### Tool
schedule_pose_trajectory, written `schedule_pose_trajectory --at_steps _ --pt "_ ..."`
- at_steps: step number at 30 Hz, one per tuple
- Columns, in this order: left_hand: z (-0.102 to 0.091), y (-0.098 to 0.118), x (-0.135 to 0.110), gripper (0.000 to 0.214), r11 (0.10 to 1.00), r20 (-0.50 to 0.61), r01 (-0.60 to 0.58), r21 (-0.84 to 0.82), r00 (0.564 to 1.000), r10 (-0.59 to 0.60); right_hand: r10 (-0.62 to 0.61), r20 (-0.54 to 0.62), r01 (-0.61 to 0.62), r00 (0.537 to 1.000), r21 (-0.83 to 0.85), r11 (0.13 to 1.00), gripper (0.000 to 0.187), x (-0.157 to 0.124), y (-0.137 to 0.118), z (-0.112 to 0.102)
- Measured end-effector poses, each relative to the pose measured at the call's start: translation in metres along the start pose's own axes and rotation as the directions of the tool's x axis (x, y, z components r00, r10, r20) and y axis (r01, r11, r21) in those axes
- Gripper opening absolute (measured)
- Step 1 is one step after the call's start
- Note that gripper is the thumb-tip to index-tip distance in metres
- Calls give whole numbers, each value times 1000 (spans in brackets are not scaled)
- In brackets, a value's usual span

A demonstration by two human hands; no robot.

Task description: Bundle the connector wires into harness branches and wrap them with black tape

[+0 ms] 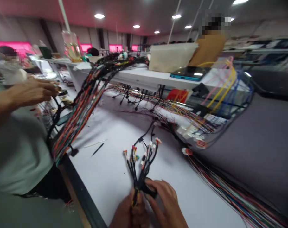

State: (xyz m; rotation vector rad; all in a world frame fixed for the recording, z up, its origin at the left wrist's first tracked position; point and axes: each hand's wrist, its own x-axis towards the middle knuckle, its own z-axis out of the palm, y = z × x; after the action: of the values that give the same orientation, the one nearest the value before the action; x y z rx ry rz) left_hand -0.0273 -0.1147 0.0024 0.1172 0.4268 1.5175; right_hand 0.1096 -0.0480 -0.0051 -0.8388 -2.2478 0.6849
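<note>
Low in the head view, my left hand [131,210] is closed around the stem of a black-wrapped wire harness [138,182]. Its branches fan out away from me, tipped with small white, orange and red connectors [134,148]. Close beside it, my right hand [166,202] grips a roll of black tape [150,189] between thumb and fingers, against the harness where the branches meet. Part of the roll is hidden by the fingers. A black pen-like stick [97,149] and a thin pale stick [95,143] lie on the white table [98,177].
A thick wire bundle [79,110] hangs over the shelf [139,76] at left. More wires [220,186] run along the right side. A co-worker's hand [32,91] is at left. On the shelf sit a plastic bin [172,57] and a phone-like device [188,73].
</note>
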Motion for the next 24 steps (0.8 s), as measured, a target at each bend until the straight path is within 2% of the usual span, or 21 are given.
schedule_pose_trajectory --at_steps 1,3,5,8,10,12,13,14,16,18,19,21,24 --pt "-8 -17 -3 38 997 7 69 -24 998 -69 33 -17 -33 999 4 999 24 -1 -2 -2" --pt "-20 -33 -5 38 989 12 122 -79 993 -121 122 13 -123 992 67 990 23 0 -5 -8" --pt "-27 -35 -4 37 986 22 118 -117 993 -116 223 154 -251 963 198 948 24 4 -7 -14" --pt "-28 -34 -1 38 979 83 135 -152 989 -124 308 425 -486 851 417 768 29 13 -5 -17" --pt "-27 -35 -1 40 969 143 192 -159 975 -169 310 532 -592 788 519 616 32 18 -3 -12" --pt "-26 -37 -2 42 962 157 233 -145 965 -210 315 554 -629 770 579 519 33 21 0 -2" --pt "-26 -38 -2 43 959 150 249 -134 962 -228 318 542 -622 778 592 512 32 21 1 3" --pt "-26 -38 -2 43 959 133 254 -127 962 -237 316 519 -600 795 590 540 29 21 2 7" --pt "-27 -37 -1 43 961 87 245 -129 968 -235 299 450 -518 841 515 683 23 20 5 11" --pt "-28 -35 0 43 963 46 236 -128 972 -232 299 370 -420 879 307 854 17 20 7 5" --pt "-28 -35 0 42 964 32 236 -123 972 -233 301 345 -374 889 168 912 15 19 8 0" --pt "-27 -34 0 40 962 32 252 -101 968 -250 292 356 -282 888 -82 956 16 20 7 -15" --pt "-23 -37 0 41 957 13 282 -64 960 -281 198 410 -87 890 -274 958 22 28 -10 -31"
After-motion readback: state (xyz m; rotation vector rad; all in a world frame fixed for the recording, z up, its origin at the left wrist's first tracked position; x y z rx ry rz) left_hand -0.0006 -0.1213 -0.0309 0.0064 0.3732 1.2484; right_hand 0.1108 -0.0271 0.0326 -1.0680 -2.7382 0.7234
